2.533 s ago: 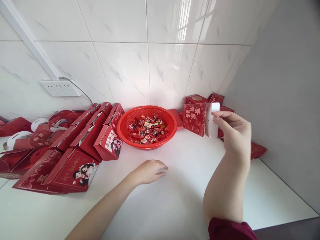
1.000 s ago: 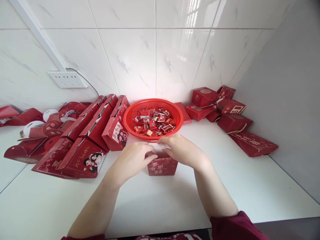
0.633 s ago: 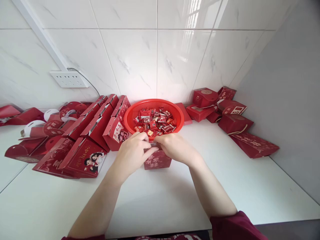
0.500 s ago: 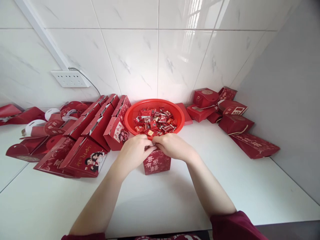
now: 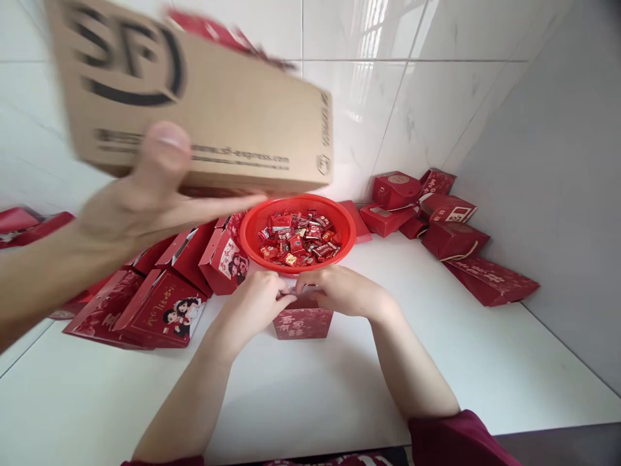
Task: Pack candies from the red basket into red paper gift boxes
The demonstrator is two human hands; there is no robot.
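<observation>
A small red box with pale lettering stands upright on the white table, just in front of a red plastic basket of wrapped candies. My left hand pinches the box's top edge on the left. On the right side of that top, my right hand grips the edge with curled fingers. The box top looks open between my hands, and its inside is mostly hidden by my fingers.
Another person's hand holds a cardboard carton with red items over the left side. Beneath it stand rows of red boxes. More red boxes lie at the right by the wall.
The other person's hand and the carton have come in from the left, covering part of the boxes and wall. The small box's top shows wider open between my hands.
</observation>
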